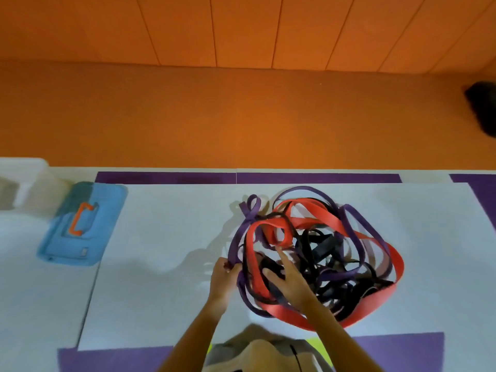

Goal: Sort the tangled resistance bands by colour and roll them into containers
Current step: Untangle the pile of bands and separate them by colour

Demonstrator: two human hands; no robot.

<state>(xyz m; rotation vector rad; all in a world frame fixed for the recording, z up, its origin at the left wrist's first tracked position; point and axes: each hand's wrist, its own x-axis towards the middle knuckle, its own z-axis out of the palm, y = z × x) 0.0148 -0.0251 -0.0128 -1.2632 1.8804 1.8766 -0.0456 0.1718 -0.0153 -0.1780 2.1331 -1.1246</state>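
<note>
A tangled heap of resistance bands lies on the white sheet point(166, 264) in front of me. Red bands point(319, 213), purple bands point(349, 218) and black bands point(322, 248) loop through one another. My left hand point(224, 275) pinches a purple band at the heap's left edge. My right hand point(287, 277) lies on top of the heap with its fingers spread, touching black and red bands.
A blue lid with an orange handle point(80, 224) lies at the left on the sheet. A pale translucent container point(24, 181) stands behind it at the far left. Purple mat point(322, 178) borders the sheet; orange floor lies beyond. A dark object point(483, 108) sits far right.
</note>
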